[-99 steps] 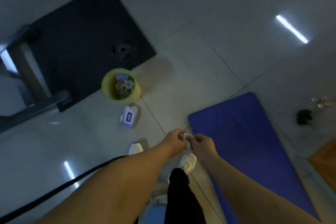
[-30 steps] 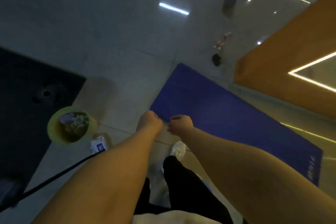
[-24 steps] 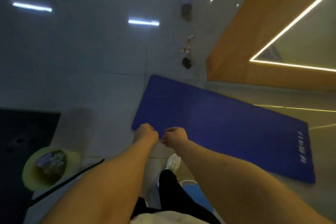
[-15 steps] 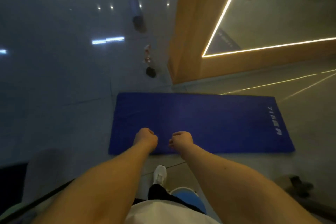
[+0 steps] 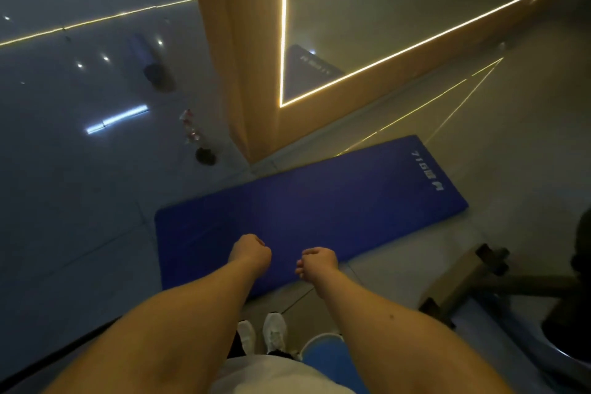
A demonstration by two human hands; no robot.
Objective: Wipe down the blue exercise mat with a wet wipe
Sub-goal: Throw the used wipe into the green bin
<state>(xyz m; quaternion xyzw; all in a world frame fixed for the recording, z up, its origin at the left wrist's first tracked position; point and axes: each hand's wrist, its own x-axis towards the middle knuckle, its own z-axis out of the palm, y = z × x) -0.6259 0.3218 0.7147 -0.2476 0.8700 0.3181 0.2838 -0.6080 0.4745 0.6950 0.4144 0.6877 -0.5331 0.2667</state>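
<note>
Risk: left hand (image 5: 251, 254) and right hand (image 5: 318, 265) curl above the near edge of the blue exercise mat (image 5: 319, 201), contents hidden; a bunched wipe could miss patches.

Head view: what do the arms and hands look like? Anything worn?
Left hand and right hand are ungloved, with no watch or band at either wrist. Left forearm and right forearm are unsleeved as far as the frame shows.

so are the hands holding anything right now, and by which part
Cannot be told: left hand and right hand show only their backs, fingers curled under, over the blue rectangular exercise mat. No wipe is visible.
</note>
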